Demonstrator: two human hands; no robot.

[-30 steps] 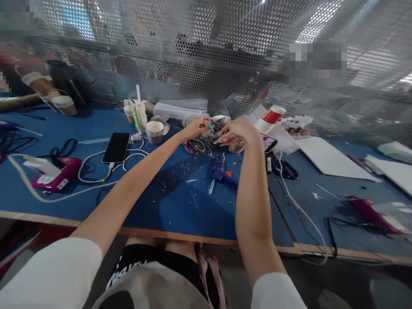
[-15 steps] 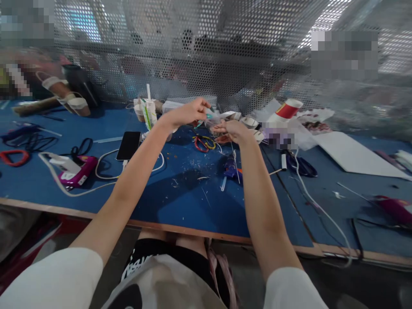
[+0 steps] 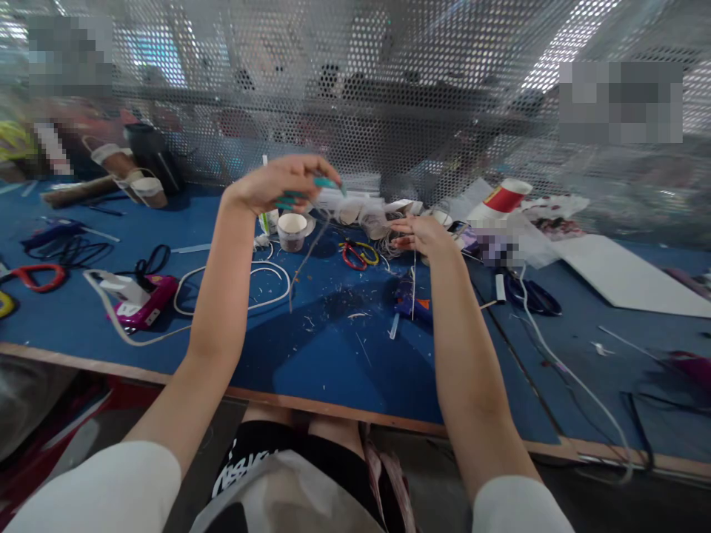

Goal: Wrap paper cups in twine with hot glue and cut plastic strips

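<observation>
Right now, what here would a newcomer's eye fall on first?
Probably the turquoise-nailed left hand, raised above the blue table. Next, perhaps the red-and-white paper cup, tilted at the back, to the right of both hands. Then the magenta box on the table's left side.

Blur softens the left hand (image 3: 283,186) and the thin strand (image 3: 305,264) below it, that hand hides much of the carton (image 3: 269,223), and the right edge cuts off a purple device (image 3: 695,369).

dim light, soft shadows, blurred edges
</observation>
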